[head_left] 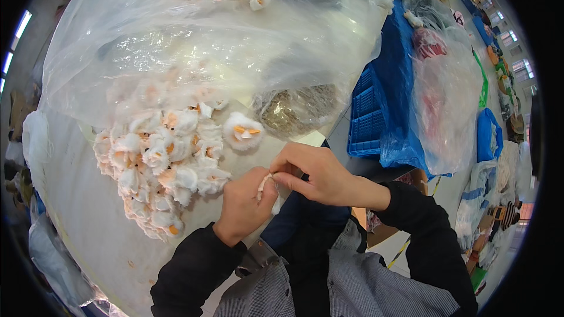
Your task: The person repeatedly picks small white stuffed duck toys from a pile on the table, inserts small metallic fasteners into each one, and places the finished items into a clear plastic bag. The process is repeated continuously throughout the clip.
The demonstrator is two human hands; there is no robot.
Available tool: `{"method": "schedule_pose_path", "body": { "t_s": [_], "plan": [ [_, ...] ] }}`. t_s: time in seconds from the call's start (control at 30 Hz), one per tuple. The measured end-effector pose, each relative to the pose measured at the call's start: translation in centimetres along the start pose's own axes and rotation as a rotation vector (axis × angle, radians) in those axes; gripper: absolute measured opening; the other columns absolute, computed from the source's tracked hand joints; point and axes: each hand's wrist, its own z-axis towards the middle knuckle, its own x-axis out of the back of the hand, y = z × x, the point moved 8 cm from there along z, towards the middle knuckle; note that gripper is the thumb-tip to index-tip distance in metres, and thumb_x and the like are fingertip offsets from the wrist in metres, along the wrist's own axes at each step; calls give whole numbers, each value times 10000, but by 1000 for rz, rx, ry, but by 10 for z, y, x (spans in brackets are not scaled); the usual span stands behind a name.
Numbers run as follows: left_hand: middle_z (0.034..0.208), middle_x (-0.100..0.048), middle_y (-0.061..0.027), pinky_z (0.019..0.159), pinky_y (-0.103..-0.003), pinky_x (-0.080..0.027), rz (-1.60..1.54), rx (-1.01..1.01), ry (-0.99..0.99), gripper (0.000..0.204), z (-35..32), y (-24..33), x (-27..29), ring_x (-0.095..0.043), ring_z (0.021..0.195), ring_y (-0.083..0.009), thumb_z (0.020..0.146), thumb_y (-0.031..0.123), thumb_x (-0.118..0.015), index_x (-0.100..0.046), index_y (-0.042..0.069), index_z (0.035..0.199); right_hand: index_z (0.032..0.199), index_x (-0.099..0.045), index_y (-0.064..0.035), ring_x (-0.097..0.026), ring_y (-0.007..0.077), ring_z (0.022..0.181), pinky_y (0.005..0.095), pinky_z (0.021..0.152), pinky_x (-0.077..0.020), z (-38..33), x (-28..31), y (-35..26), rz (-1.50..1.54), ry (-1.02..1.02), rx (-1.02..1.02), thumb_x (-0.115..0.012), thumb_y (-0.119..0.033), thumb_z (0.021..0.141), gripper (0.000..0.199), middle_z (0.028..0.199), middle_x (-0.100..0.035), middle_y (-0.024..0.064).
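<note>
Both hands closed on one small white fluffy piece (267, 191): left hand (244, 205) grips below, right hand (314, 173) pinches its top, beside the pile of white-and-orange plush pieces (161, 170) on the table (88, 223).

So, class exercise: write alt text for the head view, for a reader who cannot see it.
Both hands, left hand and right hand, pinch a small white fluffy piece over a pale table. A heap of white-and-orange fluffy pieces lies beside a large clear plastic bag.
</note>
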Motion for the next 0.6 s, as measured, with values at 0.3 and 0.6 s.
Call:
{"method": "schedule_pose_path", "body": {
  "t_s": [0.3, 0.6],
  "plan": [
    [1188, -702, -124, 613, -291, -483, -132, -62, 157, 331, 0, 9, 11, -635, 679, -191, 878, 27, -746, -701, -7, 1204, 944, -696, -35, -617, 243, 735, 334, 641, -490, -20, 29, -8, -121, 347, 73, -748, -79, 905, 78, 855, -623, 101],
    [1213, -701, -68, 523, -173, -296, -396, 124, 21, 382, -8, -8, 1, -348, 560, 15, 871, -12, -781, -679, -21, 1239, 923, -690, -11, -599, 126, 659, 258, 612, -463, -45, 24, -8, -127, 604, -15, -742, -37, 923, 58, 814, -652, 65]
  ]
}}
